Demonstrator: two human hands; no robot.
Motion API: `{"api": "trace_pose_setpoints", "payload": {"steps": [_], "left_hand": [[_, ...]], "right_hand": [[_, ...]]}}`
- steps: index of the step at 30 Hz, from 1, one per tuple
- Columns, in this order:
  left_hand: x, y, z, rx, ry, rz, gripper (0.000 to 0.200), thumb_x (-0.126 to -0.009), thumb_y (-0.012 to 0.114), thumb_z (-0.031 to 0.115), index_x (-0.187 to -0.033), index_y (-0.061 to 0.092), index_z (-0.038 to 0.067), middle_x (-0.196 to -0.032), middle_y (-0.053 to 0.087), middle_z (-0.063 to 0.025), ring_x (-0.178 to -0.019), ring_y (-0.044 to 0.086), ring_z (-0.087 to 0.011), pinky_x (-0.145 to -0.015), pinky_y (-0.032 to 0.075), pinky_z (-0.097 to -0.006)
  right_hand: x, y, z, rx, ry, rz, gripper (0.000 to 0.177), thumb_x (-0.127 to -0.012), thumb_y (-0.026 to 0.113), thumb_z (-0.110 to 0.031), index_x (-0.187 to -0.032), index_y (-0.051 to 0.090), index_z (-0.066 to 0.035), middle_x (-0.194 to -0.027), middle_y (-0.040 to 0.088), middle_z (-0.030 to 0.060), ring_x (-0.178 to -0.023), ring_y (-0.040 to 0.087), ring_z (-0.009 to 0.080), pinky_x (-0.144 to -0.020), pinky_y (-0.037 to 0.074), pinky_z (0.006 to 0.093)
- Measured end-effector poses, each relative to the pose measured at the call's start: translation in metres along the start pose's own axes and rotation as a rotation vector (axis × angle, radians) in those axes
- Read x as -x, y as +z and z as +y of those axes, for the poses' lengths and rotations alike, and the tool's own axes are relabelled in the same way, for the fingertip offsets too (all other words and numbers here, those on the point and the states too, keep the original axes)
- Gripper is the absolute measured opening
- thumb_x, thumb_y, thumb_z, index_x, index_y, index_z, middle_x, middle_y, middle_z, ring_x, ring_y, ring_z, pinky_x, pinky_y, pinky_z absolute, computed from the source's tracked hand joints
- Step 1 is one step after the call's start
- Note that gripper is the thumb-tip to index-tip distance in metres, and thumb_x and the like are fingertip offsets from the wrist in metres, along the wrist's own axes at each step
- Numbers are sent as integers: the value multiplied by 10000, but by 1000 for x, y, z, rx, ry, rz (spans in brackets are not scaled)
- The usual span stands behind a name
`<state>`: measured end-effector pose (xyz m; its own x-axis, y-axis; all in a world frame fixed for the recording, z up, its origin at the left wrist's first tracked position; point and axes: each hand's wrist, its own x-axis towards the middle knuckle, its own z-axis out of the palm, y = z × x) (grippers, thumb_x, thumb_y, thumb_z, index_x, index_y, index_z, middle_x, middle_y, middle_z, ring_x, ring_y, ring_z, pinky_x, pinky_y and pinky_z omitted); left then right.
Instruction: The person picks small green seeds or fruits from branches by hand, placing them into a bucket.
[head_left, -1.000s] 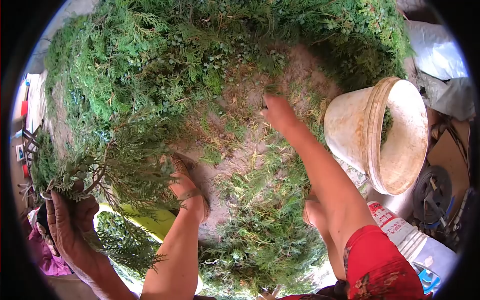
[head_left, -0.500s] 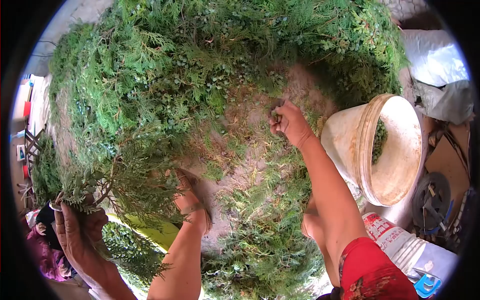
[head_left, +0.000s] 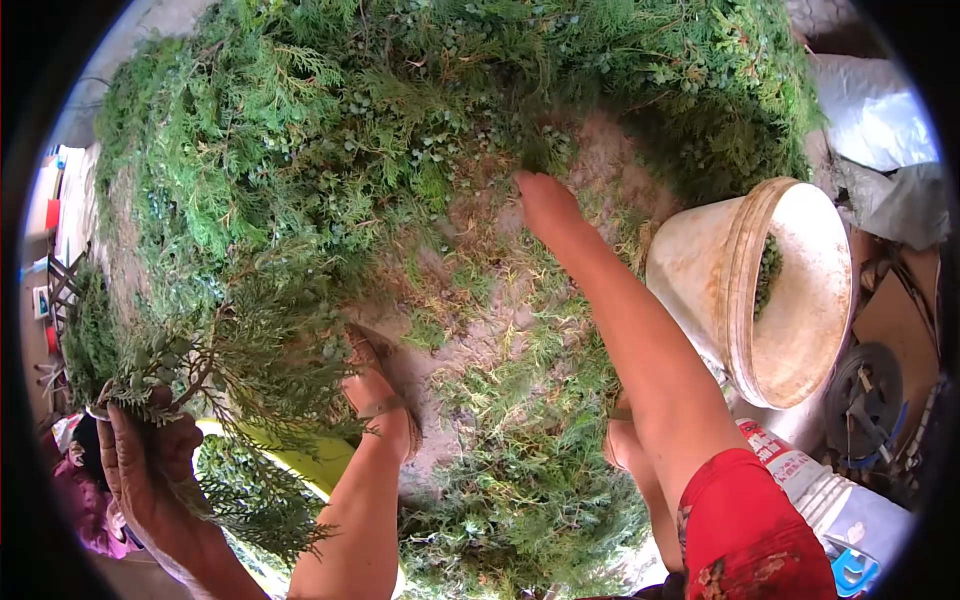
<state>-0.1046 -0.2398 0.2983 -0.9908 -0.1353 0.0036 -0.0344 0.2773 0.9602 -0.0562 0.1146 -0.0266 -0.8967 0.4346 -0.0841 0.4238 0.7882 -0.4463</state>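
Branch (head_left: 250, 375) in the left hand (head_left: 155, 475) hangs at the lower left, its sprigs spreading toward the person's shin and over a yellow-green tub (head_left: 315, 458). Half a second ago the right hand (head_left: 550, 207) was nearer the person, with its curled fingers showing; now it reaches farther out, back of the hand up, at the near edge of the big pile of greenery (head_left: 330, 150). The left hand has stayed at about the same place, its fingers bent and clamped on the branch. The right hand's fingers are folded under, fingertips hidden, so I cannot tell whether they pinch anything. Right of them, a white bucket (head_left: 695, 280) lies tilted.
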Motion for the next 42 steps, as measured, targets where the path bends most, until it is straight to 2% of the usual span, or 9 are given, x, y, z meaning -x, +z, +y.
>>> {"api": "trace_pose_setpoints", "payload": {"steps": [2,4,7,12,20,24,26,37,42], "left_hand": [[1,-3,1,-18,-3,-34,344,-914,518,244,-1168,495,14,-933,629,-165,-603,615,-152,-553,493,-228],[0,-7,0,-30,-16,-35,345,-914,518,243,-1168,494,10,-928,630,-163,-603,614,-152,-553,489,-228],[-1,-7,-2,-49,-9,14,346,-915,516,237,-1170,491,5,-920,632,-162,-599,610,-151,-554,484,-234],[1,-2,-3,-30,-18,32,342,-916,512,231,-1172,492,5,-920,633,-160,-601,608,-150,-560,484,-240],[4,3,-21,-19,-33,-9,335,-918,508,228,-1171,496,10,-930,633,-157,-616,612,-148,-570,487,-240],[47,82,-91,-147,-57,-230,331,-918,506,226,-1171,499,12,-936,634,-155,-624,614,-147,-574,488,-239],[55,99,-104,-173,-68,-279,329,-919,505,225,-1171,500,13,-938,634,-154,-628,616,-147,-577,488,-239],[10,-9,-9,-48,-57,7,320,-921,500,221,-1171,506,20,-952,634,-149,-649,621,-145,-590,492,-239],[5,-9,-5,-17,-55,20,316,-922,497,218,-1170,509,23,-959,634,-147,-658,624,-144,-595,493,-238]], "right_hand": [[12,-8,8,11,-52,103,116,-814,557,-36,-922,555,5,-829,613,156,-730,609,308,-602,494,413],[22,-48,-2,-1630,505,-125,118,-843,574,-96,-932,553,-21,-811,617,89,-655,603,186,-519,485,312],[42,-52,-6,-2191,409,-148,180,-847,611,-190,-953,546,-59,-776,601,55,-610,570,106,-459,440,234],[20,-32,-23,-2037,457,-197,247,-795,674,-260,-870,537,-68,-740,599,57,-593,564,104,-422,425,235],[-33,32,-60,-228,66,-48,236,-830,599,-179,-874,504,32,-671,552,128,-556,542,264,-599,452,381],[-27,26,-51,-500,76,219,205,-851,566,-194,-830,520,5,-652,551,102,-538,532,211,-527,445,355],[3,-6,-47,-1831,493,-147,228,-858,540,-238,-786,534,-22,-676,576,105,-611,573,201,-571,465,373],[-11,47,-73,-255,14,43,136,-808,568,-132,-860,575,-5,-743,612,184,-691,605,268,-611,467,422],[6,9,-71,-1327,324,-10,166,-808,575,-158,-860,551,-3,-706,589,131,-640,578,246,-581,470,404]]}}
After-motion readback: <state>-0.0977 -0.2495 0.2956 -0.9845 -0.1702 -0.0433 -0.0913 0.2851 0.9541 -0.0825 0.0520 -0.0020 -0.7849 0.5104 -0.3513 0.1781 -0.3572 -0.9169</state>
